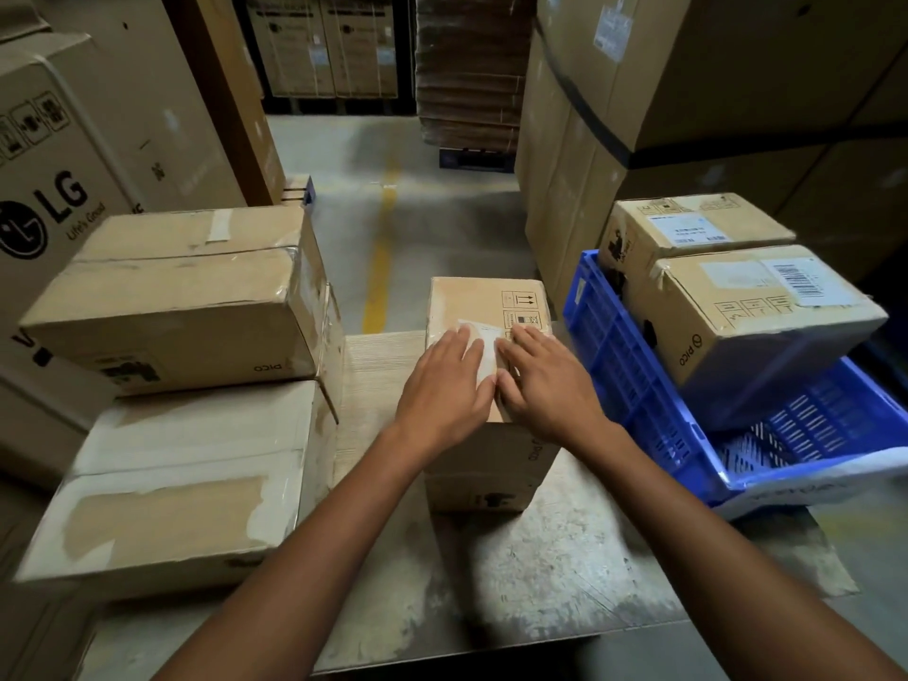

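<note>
Label (484, 347) lies atop the box (471, 299) on the table (540, 557), left hand (444, 385) and right hand (550, 385) flat on it, fingers straight. Best to smooth outward from the middle and press the edges down, I'd say.

Floor: grey concrete floor (442, 213), bare and a little shiny, running away between the boxes.
Yellow line (381, 258): painted on the floor, going straight away from the bench.
Bench (565, 557): grey top, scratched, with pale worn patches.
Left side: a very big LG box (59, 204), with more tall brown boxes behind it.
Left of the bench: two taped boxes (182, 297), one on top of the other.
Right side: a blue crate (634, 380) holding two brown boxes (766, 326); behind it, huge strapped boxes (712, 66).
Back: a tall pile of flat cardboard (469, 66).
Light: dim, brightest on the floor.
</note>
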Available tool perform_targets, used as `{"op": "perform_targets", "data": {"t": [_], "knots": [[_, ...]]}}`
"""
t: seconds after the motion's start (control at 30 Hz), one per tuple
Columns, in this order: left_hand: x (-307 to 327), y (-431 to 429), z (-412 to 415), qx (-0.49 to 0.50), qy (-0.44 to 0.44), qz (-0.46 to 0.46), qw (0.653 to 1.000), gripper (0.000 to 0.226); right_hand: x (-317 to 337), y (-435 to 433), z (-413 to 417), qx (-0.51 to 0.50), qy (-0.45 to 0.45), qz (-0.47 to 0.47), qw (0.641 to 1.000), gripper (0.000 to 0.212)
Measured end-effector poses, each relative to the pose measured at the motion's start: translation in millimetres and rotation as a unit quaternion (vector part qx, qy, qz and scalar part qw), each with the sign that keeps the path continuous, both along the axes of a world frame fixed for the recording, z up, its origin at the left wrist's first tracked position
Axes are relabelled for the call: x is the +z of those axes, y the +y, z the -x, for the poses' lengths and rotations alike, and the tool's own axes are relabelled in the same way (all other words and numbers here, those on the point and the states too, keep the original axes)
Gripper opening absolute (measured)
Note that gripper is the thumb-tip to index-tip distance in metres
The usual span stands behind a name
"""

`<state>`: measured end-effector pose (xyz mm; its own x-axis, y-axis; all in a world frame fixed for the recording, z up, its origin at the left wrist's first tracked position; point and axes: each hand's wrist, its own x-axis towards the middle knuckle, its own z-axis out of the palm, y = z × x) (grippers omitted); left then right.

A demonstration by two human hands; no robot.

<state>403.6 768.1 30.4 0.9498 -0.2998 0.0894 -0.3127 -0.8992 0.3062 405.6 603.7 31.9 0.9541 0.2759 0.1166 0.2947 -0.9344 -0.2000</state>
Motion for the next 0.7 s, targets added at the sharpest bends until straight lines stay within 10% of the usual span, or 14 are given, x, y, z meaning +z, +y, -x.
{"op": "perform_targets", "data": {"t": [0.23,0.4,0.7], "knots": [[20,-8,-36,0.011,-0.116,0.016,0.993,0.019,15,6,-24,-0.049,-0.052,0.045,0.996,0.038],[4,-5,-54,0.008,0.010,-0.007,1.000,0.049,2,17,-33,-0.058,0.031,0.027,0.997,0.059],[-2,-2,-58,0.060,-0.051,0.110,0.991,0.045,5,-1,-50,-0.023,0.000,-0.043,0.999,0.056]]}}
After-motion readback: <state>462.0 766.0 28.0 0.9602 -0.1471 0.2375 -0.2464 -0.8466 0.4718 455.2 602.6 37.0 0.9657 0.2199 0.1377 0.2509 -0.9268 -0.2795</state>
